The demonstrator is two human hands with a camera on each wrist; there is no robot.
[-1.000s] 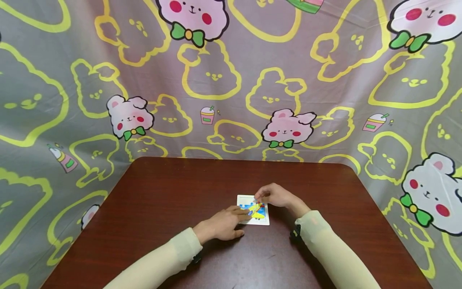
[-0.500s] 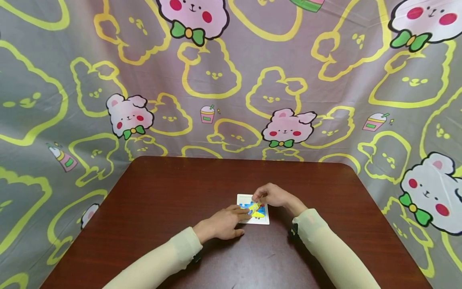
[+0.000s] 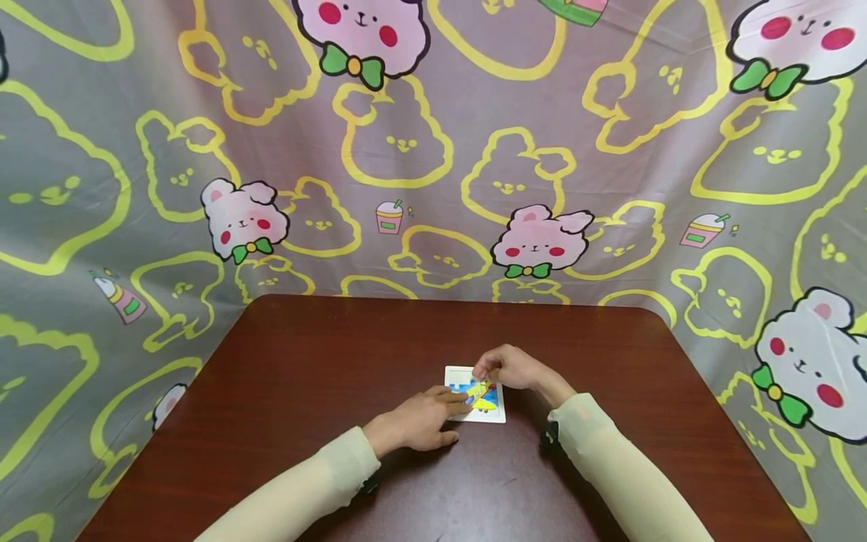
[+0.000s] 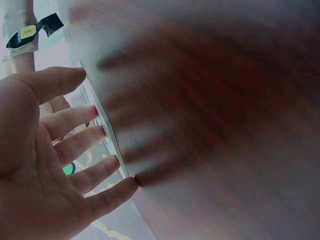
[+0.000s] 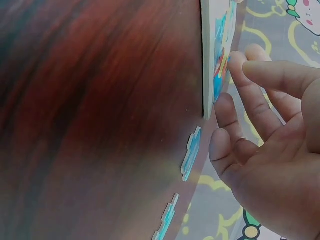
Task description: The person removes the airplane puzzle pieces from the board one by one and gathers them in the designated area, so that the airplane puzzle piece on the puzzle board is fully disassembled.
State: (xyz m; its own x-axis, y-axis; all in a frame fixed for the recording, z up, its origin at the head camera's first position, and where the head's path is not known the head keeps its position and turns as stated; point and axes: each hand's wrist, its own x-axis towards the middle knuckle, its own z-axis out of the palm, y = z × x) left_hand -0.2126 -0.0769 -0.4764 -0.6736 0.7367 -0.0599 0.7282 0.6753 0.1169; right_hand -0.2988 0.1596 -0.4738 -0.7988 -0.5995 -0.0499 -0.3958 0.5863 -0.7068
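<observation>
A small jigsaw puzzle (image 3: 493,413) in a white frame, with a blue and yellow picture, lies on the table. My left hand (image 3: 421,419) rests over its left side, fingers spread and straight, covering part of the picture. From the far right, my right hand (image 3: 512,367) reaches over the upper part with curled fingers. Its thumb and index finger come together at a small bluish puzzle piece, mostly hidden by the fingers. In the right wrist view the puzzle board (image 5: 206,65) shows edge-on beside those fingertips (image 5: 237,61).
Light-blue loose pieces, one (image 5: 191,154) by the board's corner and another (image 5: 165,220) farther off, lie on the table in the right wrist view. The dark brown wooden table (image 3: 325,354) ends at a cartoon-printed curtain (image 3: 433,150) behind and at both sides.
My right hand has shifted slightly left over the puzzle's upper part, fingertips still at the picture. The left hand has stayed in place on the board.
</observation>
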